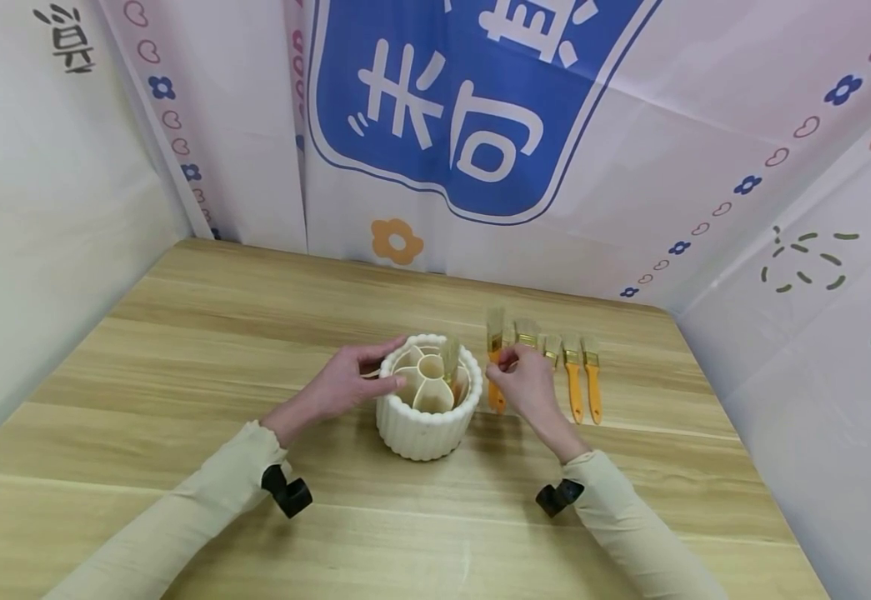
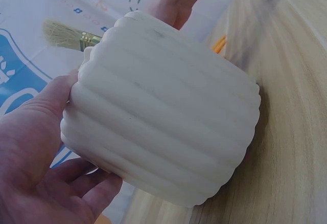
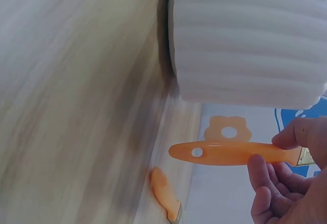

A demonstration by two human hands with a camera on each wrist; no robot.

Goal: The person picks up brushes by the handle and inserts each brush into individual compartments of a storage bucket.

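A white ribbed round holder (image 1: 423,429) with petal-like compartments stands upright on the wooden table. At its left side my left hand (image 1: 345,381) grips it, thumb at the rim and fingers against the outer wall. One paintbrush (image 2: 66,36) stands in a right-side compartment, its pale bristles rising above the rim. Just right of the holder, my right hand (image 1: 528,383) pinches a second paintbrush (image 3: 225,153) between thumb and fingers. Its bristles point up and the orange handle, with a hole near the end, hangs down above the table.
Several more paintbrushes (image 1: 573,387) with orange handles lie in a row on the wooden table (image 1: 292,517), right of the holder and partly behind my right hand. Printed cloth walls (image 1: 615,167) enclose the table at the back and both sides.
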